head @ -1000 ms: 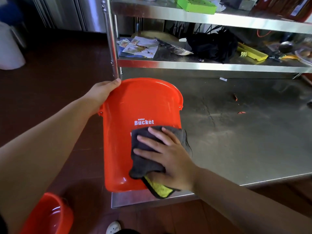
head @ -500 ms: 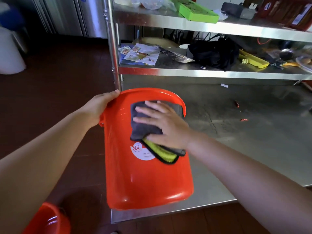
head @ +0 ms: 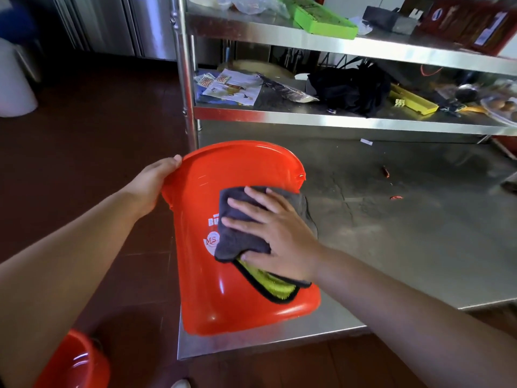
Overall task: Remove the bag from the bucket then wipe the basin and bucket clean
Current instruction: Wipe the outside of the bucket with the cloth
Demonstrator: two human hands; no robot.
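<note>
An orange bucket (head: 223, 298) lies tilted on its side at the near left corner of the steel table (head: 405, 247), its mouth facing away from me. My left hand (head: 152, 186) grips the bucket's rim on the left. A grey cloth with a yellow-green underside (head: 240, 236) lies on the bucket's outer wall, partly over its white logo. My right hand (head: 275, 233) presses flat on that cloth with fingers spread. The orange basin (head: 75, 362) shows at the bottom left, low beside the table.
Steel shelves (head: 335, 119) rise behind the table with papers, a black bag (head: 349, 88), a yellow box and a green tray (head: 324, 21). Small red scraps (head: 396, 197) lie on the tabletop. A white bin (head: 14, 79) stands on the dark red floor at left.
My right hand slid the cloth up to the bucket's rim and has now come back down toward the middle of its wall. The left hand kept its grip on the rim.
</note>
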